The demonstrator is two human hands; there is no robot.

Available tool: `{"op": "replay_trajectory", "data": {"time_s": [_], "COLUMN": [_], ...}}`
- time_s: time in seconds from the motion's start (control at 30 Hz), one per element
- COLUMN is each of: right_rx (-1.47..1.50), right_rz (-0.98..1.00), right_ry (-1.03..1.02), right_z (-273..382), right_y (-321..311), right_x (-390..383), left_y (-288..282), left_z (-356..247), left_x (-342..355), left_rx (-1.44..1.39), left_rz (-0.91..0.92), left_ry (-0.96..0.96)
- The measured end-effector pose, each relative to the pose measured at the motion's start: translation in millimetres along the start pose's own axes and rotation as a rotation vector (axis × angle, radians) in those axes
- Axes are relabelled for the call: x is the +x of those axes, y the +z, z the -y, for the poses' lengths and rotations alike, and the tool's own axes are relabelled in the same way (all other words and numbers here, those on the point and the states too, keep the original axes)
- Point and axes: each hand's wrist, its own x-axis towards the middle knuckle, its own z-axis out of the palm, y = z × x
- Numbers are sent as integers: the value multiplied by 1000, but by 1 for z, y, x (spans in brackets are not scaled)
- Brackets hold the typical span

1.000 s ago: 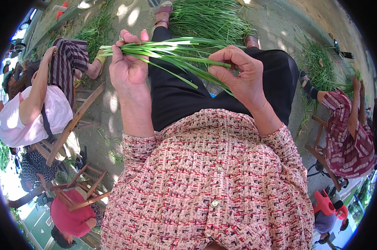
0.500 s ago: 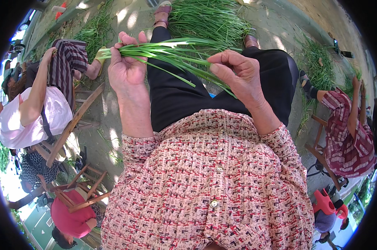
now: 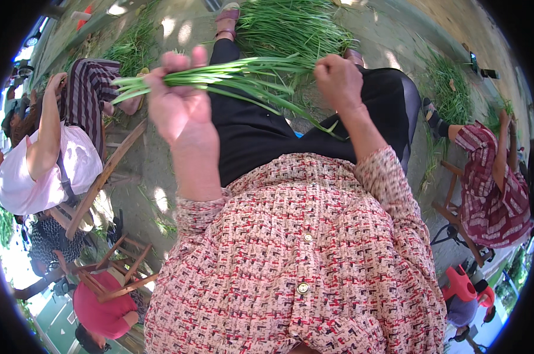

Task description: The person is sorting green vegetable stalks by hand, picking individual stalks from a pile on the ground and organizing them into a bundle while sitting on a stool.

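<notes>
My left hand (image 3: 181, 103), blurred, is closed on a bunch of long green chive-like leaves (image 3: 252, 82), its thumb across them near their pale ends. The leaves fan out to the right over my black-trousered lap. My right hand (image 3: 340, 82) is closed beside the far tips of the bunch; what its fingers hold is hidden. Beyond my knees a big heap of similar leaves (image 3: 287, 29) lies on the pavement between my feet.
Seated people (image 3: 48, 171) are on my left, one in striped trousers; another person (image 3: 491, 194) in maroon patterned clothes sits at my right with greens. Wooden chairs (image 3: 107, 177), more leaf piles (image 3: 447, 88), a curb (image 3: 414, 26) and a red plastic seat (image 3: 456, 283) surround me.
My right hand has moved up and away from me, its fingers curling more. My left hand and the bunch have shifted slightly left.
</notes>
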Motion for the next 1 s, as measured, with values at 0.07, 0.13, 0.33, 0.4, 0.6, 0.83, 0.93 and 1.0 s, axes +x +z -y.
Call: {"op": "replay_trajectory", "data": {"time_s": [0.07,0.13,0.33,0.4,0.6,0.83,0.93,1.0], "right_rx": [33,339,291,204,-81,1,211,325], "right_rz": [131,97,252,276,501,456,444,496], "right_ry": [185,244,273,248,47,-162,-280,-339], "right_z": [-45,-70,-66,-68,-61,-48,-23,-5], "right_y": [1,0,2,5,7,15,14,12], "right_x": [8,-2,-19,-23,-33,-39,-37,-35], "left_y": [-16,-20,-49,-55,-65,-76,-77,-77], "left_z": [-25,-44,-76,-83,-110,-117,-118,-120], "left_x": [18,32,61,66,62,63,62,60], "left_rx": [-233,-301,-455,-466,-740,-765,-754,-739], "left_rz": [212,210,-125,-176,-101,-144,-164,-172], "left_ry": [1,-68,-122,-144,-357,-303,-315,-303]}}
